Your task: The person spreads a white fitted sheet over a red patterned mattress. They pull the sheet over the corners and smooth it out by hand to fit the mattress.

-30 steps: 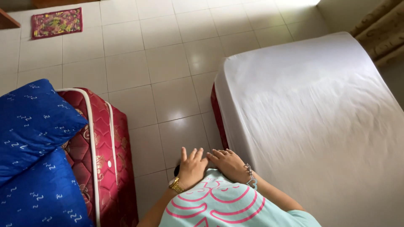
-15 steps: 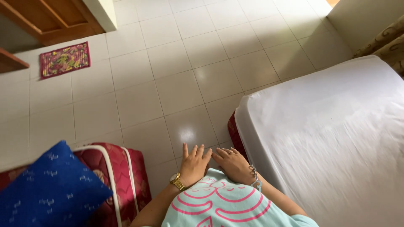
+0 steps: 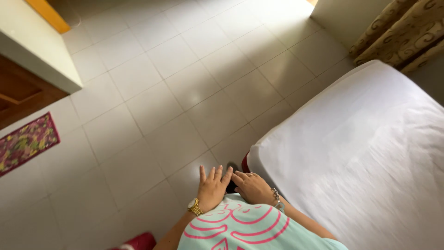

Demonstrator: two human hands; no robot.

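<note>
My left hand (image 3: 210,187), with a gold watch on its wrist, is held flat in front of my light green and pink shirt (image 3: 240,229), fingers stretched and slightly apart. My right hand (image 3: 253,187), with a bracelet on its wrist, rests beside it, and its fingertips touch the left hand's fingertips. Neither hand visibly grips anything. A small dark patch (image 3: 232,186) shows between and below the hands; I cannot tell what it is. Both hands hover over the tiled floor (image 3: 185,102), close to the corner of a white-sheeted mattress (image 3: 360,153).
The mattress fills the right side, with a red edge (image 3: 245,163) at its near corner. A patterned curtain (image 3: 402,32) hangs at top right. A colourful small rug (image 3: 25,144) lies at left by a wooden door frame (image 3: 18,92). A red corner (image 3: 138,241) shows at the bottom.
The view has swung right and away from the red mattress and blue pillows, which have left the frame. My hands stay together in front of my shirt.
</note>
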